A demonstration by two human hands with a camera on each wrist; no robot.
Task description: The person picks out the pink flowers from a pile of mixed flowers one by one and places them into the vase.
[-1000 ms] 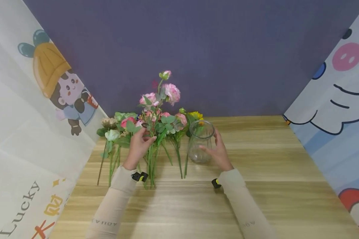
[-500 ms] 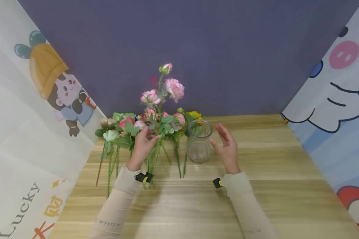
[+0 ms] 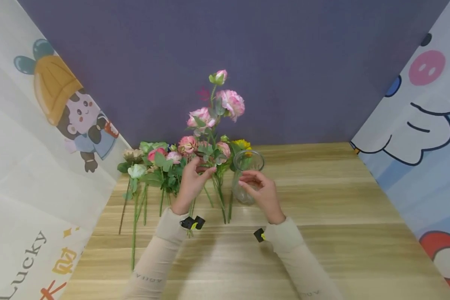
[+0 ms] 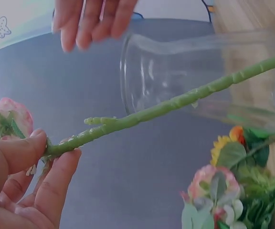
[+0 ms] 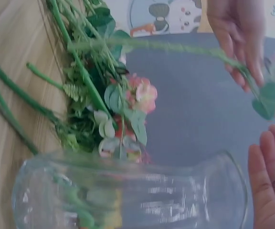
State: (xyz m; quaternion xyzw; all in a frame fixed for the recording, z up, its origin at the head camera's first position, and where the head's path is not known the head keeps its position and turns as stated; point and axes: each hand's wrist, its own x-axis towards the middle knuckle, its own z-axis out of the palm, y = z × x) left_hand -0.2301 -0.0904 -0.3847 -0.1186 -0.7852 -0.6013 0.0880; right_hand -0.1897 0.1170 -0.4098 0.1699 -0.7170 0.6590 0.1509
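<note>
In the head view my left hand (image 3: 193, 185) holds a tall artificial pink peony (image 3: 230, 104) upright, with two open blooms and a bud on top. In the left wrist view its thumb and fingers pinch the thick green stem (image 4: 175, 102), which slants across in front of the glass vase (image 4: 149, 71). My right hand (image 3: 260, 191) is in front of that vase in the head view, fingers extended and nothing in its grasp. Seen from the right wrist, the right fingers (image 5: 264, 167) are beside the vase's rim, below the left hand (image 5: 240, 43).
More artificial flowers lie on the wooden table (image 3: 322, 233) at the left, among them a white-green bloom (image 3: 137, 171) and a deep pink rose (image 3: 156, 155). A yellow flower (image 3: 243, 144) lies behind the vase. A dark wall (image 3: 285, 75) rises at the table's back edge.
My left hand has shifted right and lifted the pink peony away from the other flowers. My right hand moved off the vase to the right, then came back leftward in front of it.
</note>
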